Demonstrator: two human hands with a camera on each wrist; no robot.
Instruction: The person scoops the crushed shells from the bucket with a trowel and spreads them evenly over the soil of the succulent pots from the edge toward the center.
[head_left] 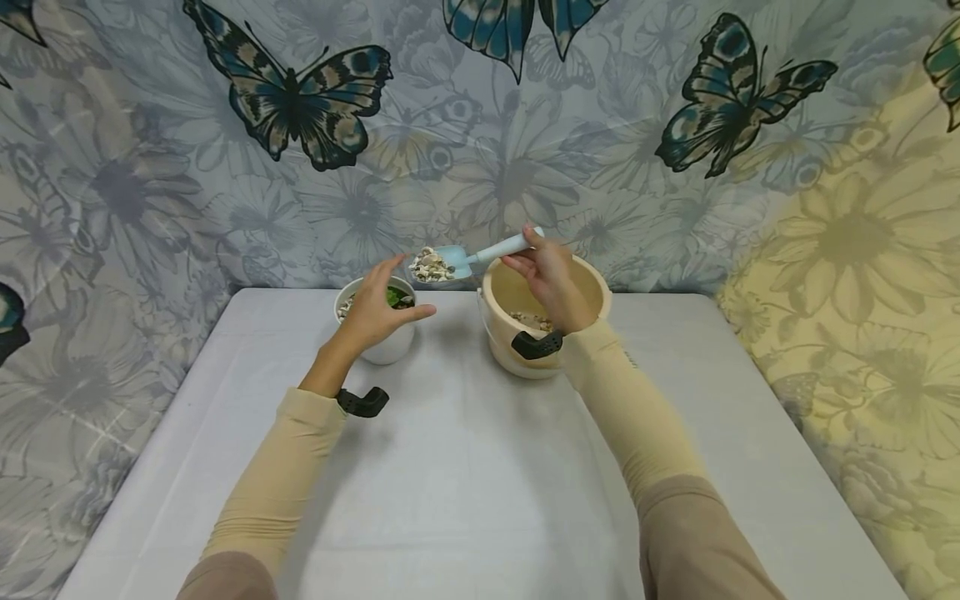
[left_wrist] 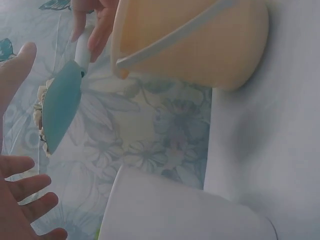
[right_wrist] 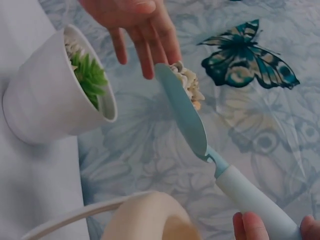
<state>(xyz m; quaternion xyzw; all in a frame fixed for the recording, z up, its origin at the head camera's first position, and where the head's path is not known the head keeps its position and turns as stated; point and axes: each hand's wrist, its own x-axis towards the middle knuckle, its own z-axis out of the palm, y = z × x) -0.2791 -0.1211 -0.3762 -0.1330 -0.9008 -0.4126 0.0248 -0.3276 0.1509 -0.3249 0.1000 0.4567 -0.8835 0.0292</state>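
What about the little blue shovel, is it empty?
No, a pile of pale little stones sits on the blade of the blue shovel.

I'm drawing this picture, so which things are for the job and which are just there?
For the job, it seems:
blue trowel, in the right grip
pale pebbles, on the trowel and in the bucket
cream bucket
white pot
green plant, in the pot

Just there:
white tablecloth, underneath
butterfly backdrop, behind
black wrist bands, worn
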